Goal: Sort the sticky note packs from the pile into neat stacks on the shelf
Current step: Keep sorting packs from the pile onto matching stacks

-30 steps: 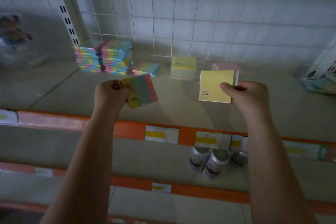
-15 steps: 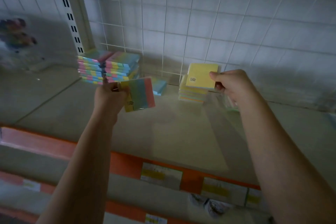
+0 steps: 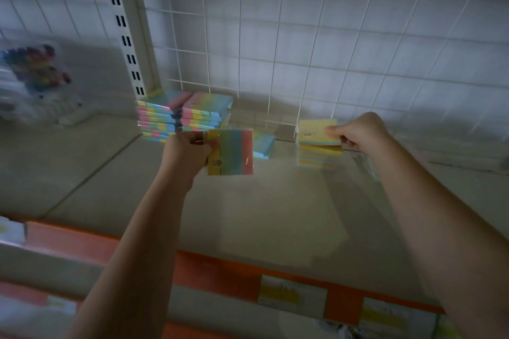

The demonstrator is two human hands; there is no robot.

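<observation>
My left hand [image 3: 187, 148] grips a striped sticky note pack [image 3: 230, 152], yellow to pink, held upright above the shelf [image 3: 261, 215]. My right hand [image 3: 358, 132] pinches a yellow sticky note pack [image 3: 314, 132] by its right edge, resting it on top of the yellow stack [image 3: 316, 155] near the wire grid. Two tall stacks of striped packs [image 3: 181, 115] stand at the back left by the upright. A short stack of striped packs [image 3: 263, 143] lies partly hidden behind the pack in my left hand.
A white wire grid [image 3: 275, 63] backs the shelf. A slotted upright post [image 3: 129, 44] stands at the left. An orange front rail with price labels [image 3: 292, 294] runs along the shelf edge. A blurred bag of coloured items [image 3: 33, 77] sits far left.
My right hand has carried the yellow pack from mid-air back onto the yellow stack. My left hand has moved slightly forward with the striped pack. The camera has come closer to the shelf.
</observation>
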